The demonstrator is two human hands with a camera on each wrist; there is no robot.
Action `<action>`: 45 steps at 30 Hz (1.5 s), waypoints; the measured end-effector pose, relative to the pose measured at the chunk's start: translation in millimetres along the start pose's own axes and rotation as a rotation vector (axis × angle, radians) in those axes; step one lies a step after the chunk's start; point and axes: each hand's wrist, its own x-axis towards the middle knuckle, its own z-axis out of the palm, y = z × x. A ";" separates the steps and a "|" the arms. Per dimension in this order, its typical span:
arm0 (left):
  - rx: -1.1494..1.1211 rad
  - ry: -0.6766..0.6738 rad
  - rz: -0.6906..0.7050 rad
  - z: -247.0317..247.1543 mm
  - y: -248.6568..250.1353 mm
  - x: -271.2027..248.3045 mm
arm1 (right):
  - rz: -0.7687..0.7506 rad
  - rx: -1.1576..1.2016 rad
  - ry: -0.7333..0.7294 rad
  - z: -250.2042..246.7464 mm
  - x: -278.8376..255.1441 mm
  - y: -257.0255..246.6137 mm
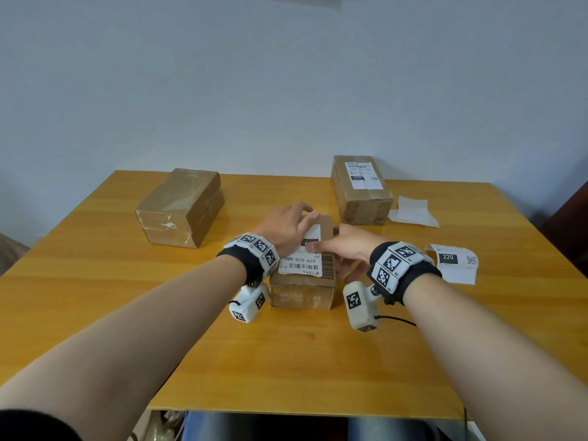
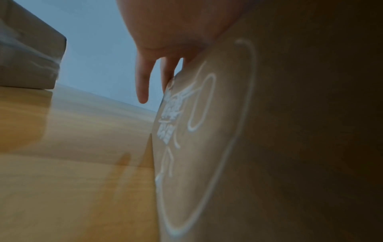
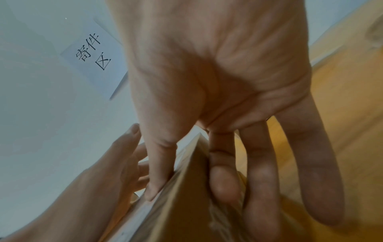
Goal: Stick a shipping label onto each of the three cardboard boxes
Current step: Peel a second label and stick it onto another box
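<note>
While the head view shows three cardboard boxes on the tabletop (image 1: 222,361), only the far right box (image 1: 361,189) clearly carries a finished label; I judge the task about halfway through. The middle box (image 1: 304,281) lies near the person, its long axis running away from them, and its label (image 1: 304,261) sits on the top face with the print upside down to the wearer, barcode end nearest. The left hand (image 1: 288,226) rests flat on the far part of that label with fingers extended. The right hand (image 1: 346,246) lays its thumb on the label while its fingers drop down the box's right side. The far left box (image 1: 179,206) is bare, its long axis angled away to the right. A loose label (image 1: 455,262) waits near the right edge, and a peeled backing sheet (image 1: 413,211) lies beside the labelled box. What remains, by my reading, is to finish smoothing this label and stick the loose one on the bare box.

The left wrist view shows straight fingers (image 2: 142,81) reaching over the box's top edge, with a white printed logo (image 2: 186,122) on its side wall.

The right wrist view shows the thumb (image 3: 159,163) on top and the fingers (image 3: 225,180) against the side, loosely clasping the box corner; a paper sign (image 3: 93,54) hangs on the wall.
</note>
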 end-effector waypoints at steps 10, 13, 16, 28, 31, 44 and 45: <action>0.253 -0.054 -0.200 12.5 11.0 -9.2 | -0.016 -0.043 -0.029 2.3 2.4 1.5; 0.308 -0.035 -0.240 14.2 14.1 -8.7 | 0.018 -0.051 -0.036 2.0 4.1 0.7; 0.296 -0.032 -0.210 11.7 15.0 -10.2 | 0.039 -0.079 -0.057 1.7 5.6 0.5; 0.531 -0.037 -0.063 18.6 6.0 -33.2 | 0.110 -0.179 -0.261 9.0 -7.2 7.3; 0.477 -0.068 -0.133 12.2 19.1 -41.7 | 0.134 -0.178 -0.304 11.3 -13.8 6.3; 0.306 0.032 -0.226 9.0 17.4 -37.1 | 0.116 -0.296 -0.359 6.9 -21.3 -2.3; 0.313 0.039 -0.223 9.0 18.4 -35.9 | 0.114 -0.303 -0.357 6.5 -20.5 -2.6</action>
